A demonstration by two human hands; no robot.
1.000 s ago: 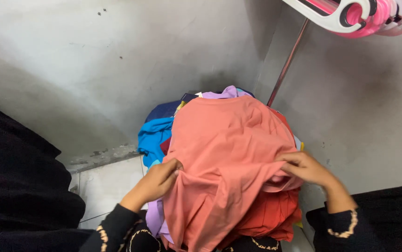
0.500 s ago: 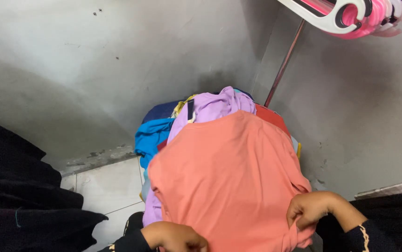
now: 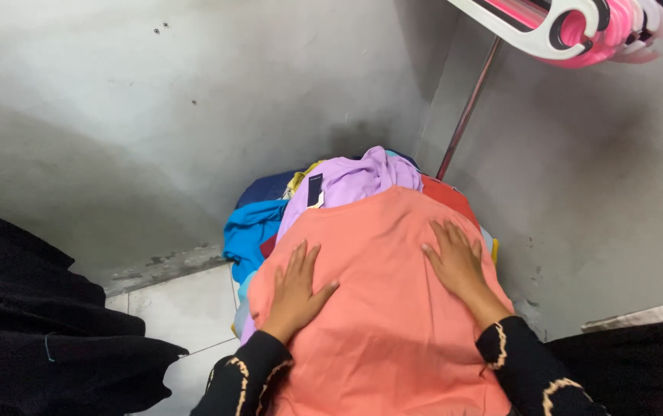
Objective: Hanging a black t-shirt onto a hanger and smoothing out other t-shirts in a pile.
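Observation:
A salmon-pink garment (image 3: 381, 308) lies spread flat over a heap of clothes. My left hand (image 3: 297, 289) rests palm down on its left part, fingers apart. My right hand (image 3: 455, 262) lies flat on its upper right part, fingers apart as well. Neither hand grips the cloth. Both wrists wear black sleeves with pale trim. Behind the pink garment a lilac garment (image 3: 351, 181) with a dark tag sticks out of the heap, with blue cloth (image 3: 251, 231) to the left and red cloth (image 3: 447, 192) to the right.
Grey concrete walls (image 3: 154, 115) meet in a corner behind the heap. A thin metal rod (image 3: 466, 112) slants up to a bunch of white and pink hangers (image 3: 578, 27) at top right. Black fabric (image 3: 31, 323) lies at left, over pale floor tiles (image 3: 185, 316).
The pink garment was held up by both hands, then lowered and spread over the heap. My hands let go of its edges and now lie flat on top.

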